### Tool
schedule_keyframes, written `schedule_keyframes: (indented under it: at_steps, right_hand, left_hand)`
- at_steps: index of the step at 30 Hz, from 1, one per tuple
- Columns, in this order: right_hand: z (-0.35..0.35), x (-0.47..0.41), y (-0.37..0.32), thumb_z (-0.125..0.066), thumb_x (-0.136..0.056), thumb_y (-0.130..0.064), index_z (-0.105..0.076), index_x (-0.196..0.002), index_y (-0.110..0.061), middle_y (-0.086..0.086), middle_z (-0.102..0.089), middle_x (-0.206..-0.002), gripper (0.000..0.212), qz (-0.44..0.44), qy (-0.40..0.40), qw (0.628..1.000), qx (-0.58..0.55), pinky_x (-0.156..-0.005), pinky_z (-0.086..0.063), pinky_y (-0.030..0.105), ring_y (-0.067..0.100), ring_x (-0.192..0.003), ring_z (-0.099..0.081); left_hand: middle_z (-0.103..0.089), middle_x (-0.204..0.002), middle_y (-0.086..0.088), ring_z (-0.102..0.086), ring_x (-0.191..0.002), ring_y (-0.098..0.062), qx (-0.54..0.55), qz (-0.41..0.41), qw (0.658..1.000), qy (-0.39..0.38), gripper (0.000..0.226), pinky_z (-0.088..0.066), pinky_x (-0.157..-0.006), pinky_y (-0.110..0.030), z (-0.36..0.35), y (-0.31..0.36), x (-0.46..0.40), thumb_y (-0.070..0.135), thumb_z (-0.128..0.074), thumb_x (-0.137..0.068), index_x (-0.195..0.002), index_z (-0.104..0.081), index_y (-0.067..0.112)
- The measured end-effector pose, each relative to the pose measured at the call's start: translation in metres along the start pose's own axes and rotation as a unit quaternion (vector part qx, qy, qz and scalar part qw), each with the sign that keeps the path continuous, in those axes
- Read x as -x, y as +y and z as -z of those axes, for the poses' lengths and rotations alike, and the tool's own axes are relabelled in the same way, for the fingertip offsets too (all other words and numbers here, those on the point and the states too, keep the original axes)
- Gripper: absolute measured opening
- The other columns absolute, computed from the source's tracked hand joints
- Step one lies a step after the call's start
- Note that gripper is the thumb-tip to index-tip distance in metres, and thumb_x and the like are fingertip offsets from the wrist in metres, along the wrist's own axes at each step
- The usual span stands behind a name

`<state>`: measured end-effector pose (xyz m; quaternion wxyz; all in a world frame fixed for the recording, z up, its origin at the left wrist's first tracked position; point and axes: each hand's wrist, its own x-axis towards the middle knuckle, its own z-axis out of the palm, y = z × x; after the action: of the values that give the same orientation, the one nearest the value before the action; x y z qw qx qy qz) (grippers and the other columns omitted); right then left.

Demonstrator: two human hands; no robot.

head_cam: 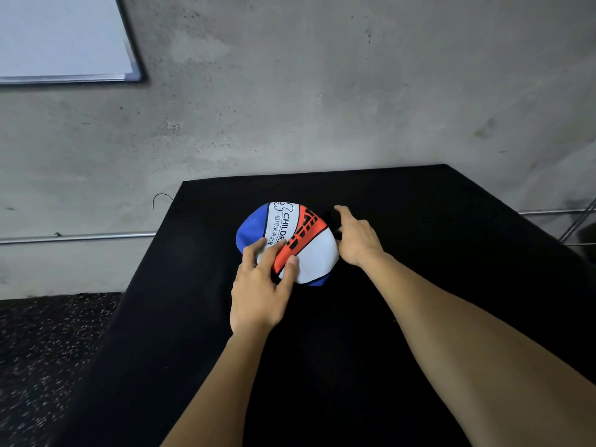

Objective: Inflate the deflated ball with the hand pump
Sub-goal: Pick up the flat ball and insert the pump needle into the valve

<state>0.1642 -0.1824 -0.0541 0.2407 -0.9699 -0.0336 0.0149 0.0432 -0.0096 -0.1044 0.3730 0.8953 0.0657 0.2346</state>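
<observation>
— What lay off to the left?

— A whiteboard (61, 37) hung on the concrete wall (322, 91), with a metal rail (80, 237) lower down and speckled floor (48, 350) beside the table's left edge. The black table (419, 285) ran wide and bare on that side.

— And the ball?

— The deflated ball (290, 240), blue, white and orange, lay crumpled on the table toward the far edge, roughly midway across. The left hand (261, 285) rested on its near side, fingers spread and pressing the skin, thumb on the white panel.

— The right hand?

— The right hand (358, 237) sat just beside the ball's right edge, fingers curled downward over something dark; whether it gripped anything, I could not tell. Bare black table stretched to the right edge.
</observation>
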Motion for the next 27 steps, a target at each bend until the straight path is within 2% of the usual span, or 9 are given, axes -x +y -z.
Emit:
schedule_keyframes:
  at_steps: [4,8,11,13,15,18,20,24,27]
  right_hand:
    - [0.001,-0.002,0.009,-0.071,-0.085,-0.007,-0.032,-0.151,-0.033,-0.006,-0.065,-0.105,0.081,-0.019,0.062,0.986,-0.153,-0.097,-0.051,0.035,0.016,-0.104,-0.064]
    - [0.014,0.007,0.010,-0.065,-0.089,-0.014,-0.053,-0.130,-0.024,-0.004,-0.065,-0.095,0.044,-0.005,0.115,0.966,-0.233,-0.090,-0.051,0.034,0.017,-0.098,-0.066]
    - [0.011,0.017,0.010,-0.063,-0.092,-0.020,-0.048,-0.138,-0.031,-0.005,-0.065,-0.102,0.049,0.030,0.100,0.951,-0.289,-0.090,-0.054,0.034,0.013,-0.098,-0.067]
    - [0.008,0.024,0.011,-0.062,-0.093,-0.039,-0.043,-0.138,-0.047,-0.010,-0.062,-0.117,0.050,0.068,0.112,0.933,-0.334,-0.093,-0.055,0.041,0.013,-0.111,-0.063]
    - [0.008,0.029,0.008,-0.055,-0.095,-0.052,-0.048,-0.131,-0.053,-0.018,-0.059,-0.115,0.037,0.093,0.130,0.915,-0.369,-0.090,-0.055,0.039,0.011,-0.114,-0.060]
    - [0.006,0.036,-0.001,-0.051,-0.101,-0.041,-0.064,-0.113,-0.034,-0.011,-0.062,-0.089,0.019,0.079,0.142,0.905,-0.393,-0.069,-0.057,0.032,0.008,-0.077,-0.062]
    - [-0.002,0.037,-0.006,-0.052,-0.102,-0.036,-0.067,-0.102,-0.025,-0.006,-0.060,-0.075,0.019,0.045,0.118,0.891,-0.437,-0.063,-0.051,0.030,0.008,-0.060,-0.054]
    - [-0.013,0.041,-0.011,-0.054,-0.101,-0.039,-0.071,-0.095,-0.023,-0.006,-0.065,-0.078,0.024,0.005,0.111,0.861,-0.495,-0.066,-0.049,0.025,0.005,-0.057,-0.053]
    - [-0.024,0.046,-0.012,-0.056,-0.099,-0.041,-0.074,-0.100,-0.028,-0.004,-0.071,-0.086,0.022,0.049,0.139,0.880,-0.452,-0.064,-0.050,0.026,0.003,-0.059,-0.060]
  left_hand:
    - [-0.035,-0.147,0.019,-0.055,-0.120,-0.017,-0.004,-0.002,1.000,0.002,0.045,-0.050,-0.096,-0.045,0.001,-0.001,0.000,0.067,-0.041,-0.094,-0.132,-0.051,0.046]
    - [-0.036,-0.146,0.019,-0.055,-0.121,-0.016,-0.001,-0.002,1.000,0.005,0.045,-0.051,-0.095,-0.044,0.000,0.000,-0.001,0.066,-0.042,-0.094,-0.132,-0.052,0.045]
    - [-0.036,-0.145,0.019,-0.056,-0.120,-0.018,0.000,-0.002,1.000,0.006,0.045,-0.052,-0.095,-0.046,0.000,0.000,-0.001,0.066,-0.042,-0.094,-0.132,-0.052,0.044]
    - [-0.036,-0.146,0.019,-0.055,-0.121,-0.017,-0.001,0.000,1.000,0.006,0.045,-0.051,-0.095,-0.045,0.000,0.000,-0.001,0.066,-0.042,-0.094,-0.133,-0.052,0.044]
    - [-0.036,-0.146,0.019,-0.054,-0.122,-0.017,-0.001,-0.001,1.000,0.004,0.045,-0.050,-0.097,-0.044,0.000,0.001,-0.001,0.064,-0.043,-0.095,-0.134,-0.053,0.043]
    - [-0.037,-0.146,0.020,-0.052,-0.124,-0.016,0.012,0.013,1.000,-0.001,0.046,-0.048,-0.099,-0.042,0.000,0.000,-0.001,0.063,-0.045,-0.095,-0.135,-0.054,0.041]
    - [-0.038,-0.145,0.021,-0.052,-0.123,-0.015,0.039,0.031,0.999,-0.002,0.045,-0.045,-0.094,-0.036,0.000,-0.002,-0.002,0.061,-0.047,-0.095,-0.134,-0.056,0.040]
    - [-0.049,-0.137,0.017,-0.052,-0.117,-0.007,0.126,0.051,0.990,0.044,0.038,-0.042,-0.093,-0.030,0.001,-0.002,-0.003,0.048,-0.054,-0.098,-0.130,-0.062,0.028]
    - [-0.063,-0.108,0.009,-0.061,-0.098,-0.015,0.218,0.085,0.962,0.143,0.024,-0.053,-0.093,-0.043,0.004,-0.003,-0.005,0.042,-0.050,-0.101,-0.109,-0.066,0.027]
